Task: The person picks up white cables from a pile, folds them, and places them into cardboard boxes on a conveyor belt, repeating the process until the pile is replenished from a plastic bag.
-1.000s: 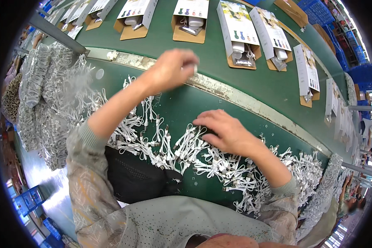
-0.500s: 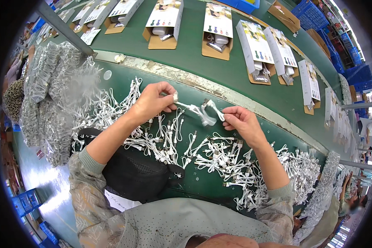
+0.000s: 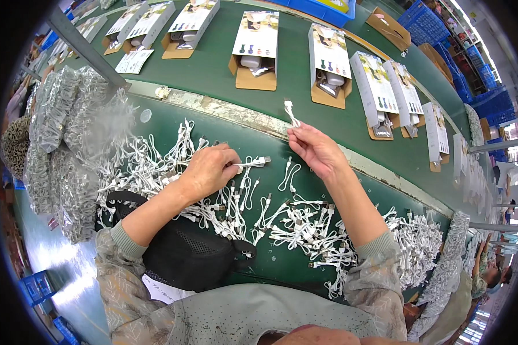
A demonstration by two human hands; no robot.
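White USB charging cables, short and folded, lie in loose heaps across the green worktop. Just over the heap [image 3: 149,164] on the left, my left hand [image 3: 212,168] pinches a white cable [image 3: 254,162] whose metal plug points right. My right hand [image 3: 316,150] is lifted to the worn edge strip of the conveyor, its fingertips closed on another USB cable [image 3: 292,115] that sticks upward. Below that hand a single looped cable [image 3: 289,177] rests on the worktop. More cables [image 3: 311,230] are spread between my forearms.
Beyond the strip, a green conveyor [image 3: 213,75] carries several open-ended white boxes [image 3: 258,40] with white devices inside. A black bag [image 3: 190,247] lies before my body. Bagged cables [image 3: 77,167] hang at left beside a metal post [image 3: 86,46]. A blue bin [image 3: 322,11] stands at the far side.
My right hand has moved up and left toward the conveyor with a cable. My left hand is slightly lower. A looped cable now lies between them. The boxes appear shifted rightward.
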